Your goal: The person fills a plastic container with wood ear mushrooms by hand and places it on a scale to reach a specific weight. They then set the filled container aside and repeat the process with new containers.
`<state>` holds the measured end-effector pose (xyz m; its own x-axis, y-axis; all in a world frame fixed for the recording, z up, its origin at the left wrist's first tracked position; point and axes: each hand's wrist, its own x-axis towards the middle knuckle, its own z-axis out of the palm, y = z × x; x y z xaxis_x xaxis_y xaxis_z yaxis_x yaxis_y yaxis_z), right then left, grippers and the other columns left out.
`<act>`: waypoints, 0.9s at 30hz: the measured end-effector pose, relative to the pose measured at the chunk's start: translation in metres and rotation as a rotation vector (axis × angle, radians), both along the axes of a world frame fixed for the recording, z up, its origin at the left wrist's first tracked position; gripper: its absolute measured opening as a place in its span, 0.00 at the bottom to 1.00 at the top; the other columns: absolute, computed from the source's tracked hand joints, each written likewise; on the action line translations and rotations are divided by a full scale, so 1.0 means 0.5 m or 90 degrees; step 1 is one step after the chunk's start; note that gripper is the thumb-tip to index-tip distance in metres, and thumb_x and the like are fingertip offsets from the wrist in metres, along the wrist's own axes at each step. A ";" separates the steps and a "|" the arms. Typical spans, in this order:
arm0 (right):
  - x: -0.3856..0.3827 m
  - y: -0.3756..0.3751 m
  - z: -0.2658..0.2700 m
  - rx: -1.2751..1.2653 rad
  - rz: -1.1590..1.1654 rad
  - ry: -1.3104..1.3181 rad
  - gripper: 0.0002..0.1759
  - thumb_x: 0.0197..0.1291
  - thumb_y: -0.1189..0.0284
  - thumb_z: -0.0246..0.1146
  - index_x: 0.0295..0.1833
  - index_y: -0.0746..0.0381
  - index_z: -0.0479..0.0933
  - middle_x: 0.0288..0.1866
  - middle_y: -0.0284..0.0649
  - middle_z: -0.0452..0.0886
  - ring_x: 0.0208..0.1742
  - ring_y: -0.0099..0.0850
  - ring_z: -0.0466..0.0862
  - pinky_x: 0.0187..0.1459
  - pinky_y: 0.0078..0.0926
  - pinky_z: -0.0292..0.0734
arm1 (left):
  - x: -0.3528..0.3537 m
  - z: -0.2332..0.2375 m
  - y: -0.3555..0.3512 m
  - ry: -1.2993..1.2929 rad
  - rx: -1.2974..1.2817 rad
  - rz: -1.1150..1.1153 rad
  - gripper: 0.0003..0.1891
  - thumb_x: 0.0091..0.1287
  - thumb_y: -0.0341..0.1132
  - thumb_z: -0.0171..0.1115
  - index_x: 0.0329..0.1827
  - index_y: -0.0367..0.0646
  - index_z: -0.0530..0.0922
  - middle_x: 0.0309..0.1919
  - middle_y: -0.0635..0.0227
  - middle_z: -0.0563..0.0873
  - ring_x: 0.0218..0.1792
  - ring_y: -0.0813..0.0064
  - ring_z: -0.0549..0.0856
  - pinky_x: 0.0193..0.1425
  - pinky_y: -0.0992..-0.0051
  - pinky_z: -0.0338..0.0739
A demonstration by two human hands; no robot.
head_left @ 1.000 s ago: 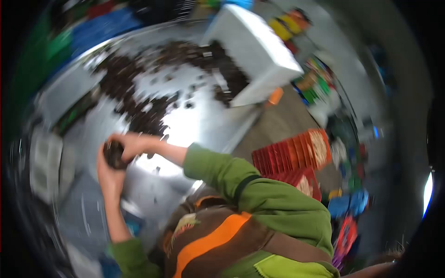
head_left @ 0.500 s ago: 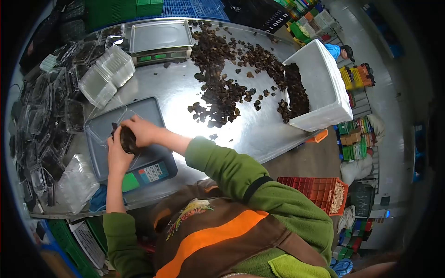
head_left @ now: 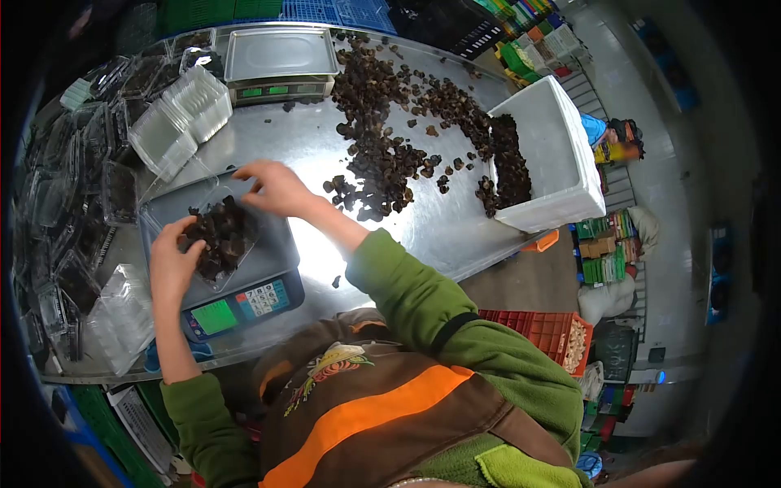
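A clear plastic clamshell box (head_left: 221, 285) sits on the grey digital scale (head_left: 285, 244), its lid folded back. Dark, curled wood ear mushrooms (head_left: 220, 244) fill its base. At the box's left side is my left hand (head_left: 172, 264), thumb and fingers apart and touching the mushrooms' edge. My right hand (head_left: 277, 189) hovers over the scale's far right part, fingers bent and apart, with nothing seen in them. A lit green display (head_left: 214, 317) and a keypad (head_left: 264, 298) show on the scale's near side.
Loose mushrooms (head_left: 378, 154) spread across the metal table (head_left: 325, 276) towards a tipped white foam box (head_left: 561, 203). Stacked empty clamshells (head_left: 163, 138) and filled ones (head_left: 120, 191) crowd the left. A second scale (head_left: 281, 57) stands behind. Beyond the table is a person in blue (head_left: 592, 128).
My hands have moved apart. A dark clump between them is now in the box with the other mushrooms, which show openly. The right hand has shifted back and right.
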<state>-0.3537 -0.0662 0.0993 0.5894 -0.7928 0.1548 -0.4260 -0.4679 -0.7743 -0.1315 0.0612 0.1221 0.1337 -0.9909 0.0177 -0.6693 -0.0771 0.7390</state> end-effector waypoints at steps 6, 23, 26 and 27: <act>-0.198 -0.007 -0.010 0.151 -0.167 0.004 0.21 0.57 0.71 0.67 0.57 0.65 0.78 0.48 0.43 0.85 0.40 0.27 0.86 0.34 0.21 0.81 | 0.072 -0.026 0.025 0.118 0.020 0.158 0.17 0.63 0.30 0.65 0.55 0.38 0.80 0.41 0.61 0.87 0.40 0.76 0.84 0.48 0.76 0.78; -0.357 0.105 -0.138 0.401 -0.358 -0.095 0.18 0.60 0.69 0.68 0.55 0.61 0.79 0.46 0.36 0.84 0.44 0.24 0.82 0.45 0.24 0.79 | 0.035 -0.028 0.027 -0.072 -0.095 0.081 0.48 0.44 0.45 0.80 0.71 0.43 0.67 0.68 0.56 0.69 0.69 0.58 0.68 0.72 0.62 0.62; -0.293 0.095 -0.120 0.426 -0.359 -0.151 0.19 0.61 0.68 0.67 0.56 0.63 0.79 0.47 0.36 0.83 0.45 0.25 0.82 0.43 0.23 0.80 | 0.005 -0.042 0.021 -0.149 -0.118 0.021 0.62 0.32 0.48 0.84 0.75 0.44 0.59 0.72 0.54 0.63 0.72 0.52 0.62 0.75 0.58 0.56; -0.262 0.090 -0.115 0.385 -0.333 -0.131 0.19 0.61 0.68 0.67 0.56 0.63 0.79 0.47 0.37 0.83 0.45 0.26 0.82 0.43 0.23 0.80 | -0.008 -0.047 0.017 -0.197 -0.132 -0.010 0.65 0.29 0.49 0.84 0.76 0.44 0.56 0.73 0.53 0.62 0.73 0.50 0.60 0.76 0.57 0.54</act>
